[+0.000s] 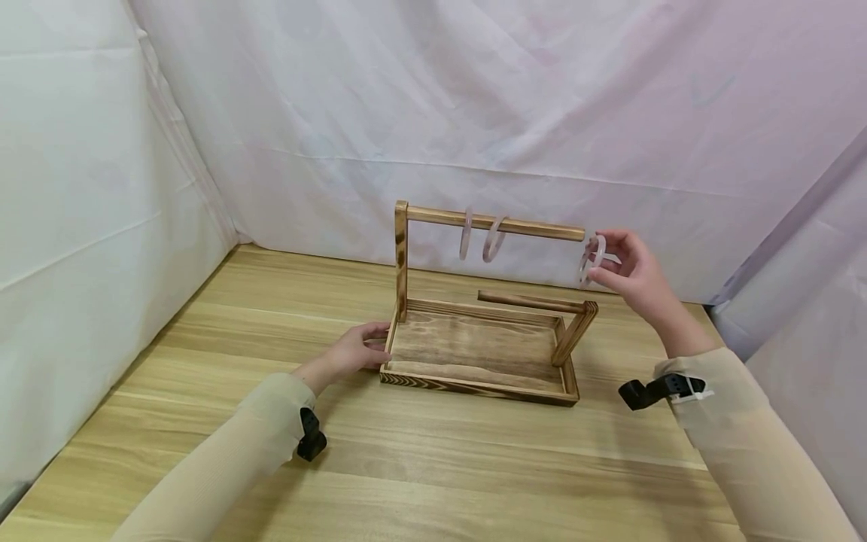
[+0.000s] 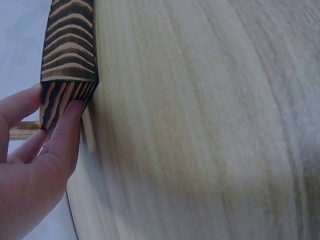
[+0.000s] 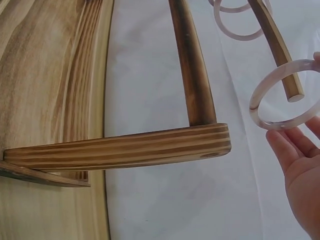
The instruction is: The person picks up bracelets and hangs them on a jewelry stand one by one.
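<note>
A wooden bangle stand has a shallow tray base (image 1: 474,342), a tall left post (image 1: 402,260) with an upper bar (image 1: 542,229), and a shorter right post (image 1: 576,333) with a lower bar (image 1: 521,301). My left hand (image 1: 347,352) grips the tray's left end, thumb and fingers on either side of the wood (image 2: 70,45). With fingertips and thumb, my right hand (image 1: 640,277) pinches a pale pink bangle (image 3: 256,100) at the upper bar's free end (image 3: 295,95). In the right wrist view the ring overlaps that end. Two similar bangles, one (image 1: 466,235) left of the other (image 1: 490,251), hang on the upper bar.
The stand rests on a light wood-grain table (image 1: 433,459). White cloth (image 1: 433,113) hangs behind it, with more cloth on the left (image 1: 74,226) and right. Black wrist cameras (image 1: 311,435) are strapped to both sleeves. The lower bar bears no bangles.
</note>
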{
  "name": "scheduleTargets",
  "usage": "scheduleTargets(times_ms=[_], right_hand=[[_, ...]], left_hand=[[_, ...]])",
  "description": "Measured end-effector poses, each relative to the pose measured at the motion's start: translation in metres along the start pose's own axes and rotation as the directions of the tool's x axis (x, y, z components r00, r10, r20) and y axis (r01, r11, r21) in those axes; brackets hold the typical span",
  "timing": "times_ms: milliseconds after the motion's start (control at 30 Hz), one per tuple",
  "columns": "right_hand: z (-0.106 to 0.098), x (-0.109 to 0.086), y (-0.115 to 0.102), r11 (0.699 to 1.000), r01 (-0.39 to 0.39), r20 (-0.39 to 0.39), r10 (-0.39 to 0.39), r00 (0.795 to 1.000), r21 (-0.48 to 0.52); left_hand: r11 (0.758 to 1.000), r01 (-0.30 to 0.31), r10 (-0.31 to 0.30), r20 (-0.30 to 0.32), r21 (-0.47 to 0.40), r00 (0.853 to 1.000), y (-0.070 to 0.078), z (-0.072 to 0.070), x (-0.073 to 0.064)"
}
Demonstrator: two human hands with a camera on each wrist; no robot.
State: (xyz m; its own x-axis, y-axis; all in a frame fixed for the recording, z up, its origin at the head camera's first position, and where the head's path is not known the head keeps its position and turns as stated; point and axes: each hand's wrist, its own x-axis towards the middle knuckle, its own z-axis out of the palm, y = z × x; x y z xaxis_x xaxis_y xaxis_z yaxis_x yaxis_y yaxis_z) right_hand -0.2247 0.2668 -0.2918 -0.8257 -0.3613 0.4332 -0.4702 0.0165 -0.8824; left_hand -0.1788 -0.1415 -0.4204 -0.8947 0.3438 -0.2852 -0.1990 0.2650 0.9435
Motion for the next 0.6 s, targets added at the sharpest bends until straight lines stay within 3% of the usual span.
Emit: scheduleTargets(times_ms=[267, 600], right_hand=[[-0.002, 0.009, -0.005, 0.998, -0.014, 0.003, 0.014, 1.000, -0.061], [-0.001, 0.015, -0.009, 0.998, -0.027, 0.031, 0.029, 0.999, -0.060]], left_hand=[[1.000, -0.001, 0.001, 0.009, -0.008, 1.000, -0.001, 0.000, 0.001], [1.000, 0.000, 0.000, 0.001, -0.004, 1.000, -0.002, -0.001, 0.002]])
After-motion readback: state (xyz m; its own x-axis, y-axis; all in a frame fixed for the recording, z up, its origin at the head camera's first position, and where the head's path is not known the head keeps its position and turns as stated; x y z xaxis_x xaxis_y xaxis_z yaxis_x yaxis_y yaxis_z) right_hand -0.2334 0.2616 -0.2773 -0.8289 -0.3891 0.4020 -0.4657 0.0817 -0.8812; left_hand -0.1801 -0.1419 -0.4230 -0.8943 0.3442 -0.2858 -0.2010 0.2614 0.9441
